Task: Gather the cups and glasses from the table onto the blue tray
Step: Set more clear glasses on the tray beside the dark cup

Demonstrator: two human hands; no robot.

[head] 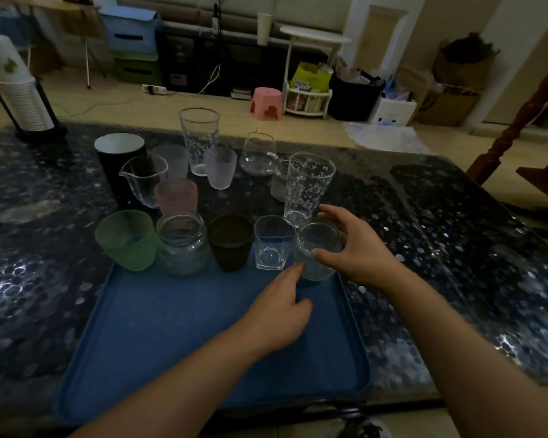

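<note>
Dim room: tan floor (114, 99), pink stool (266, 102), white round table (314, 37), dark shelf unit (203, 64).

Dim indoor light, bluish cast, glints on the table (456, 248), soft blurred background, wide-angle bending at edges

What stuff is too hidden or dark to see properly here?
Head view:
- Round glass jar: its right side is covered by the right hand.
- Blue tray: the arms cover part of its floor, and its near edge is lost in the dark.
- Small jar: partly behind the tall cartoon-print glass.
- Black mug: lower part behind the clear pitcher.
</note>
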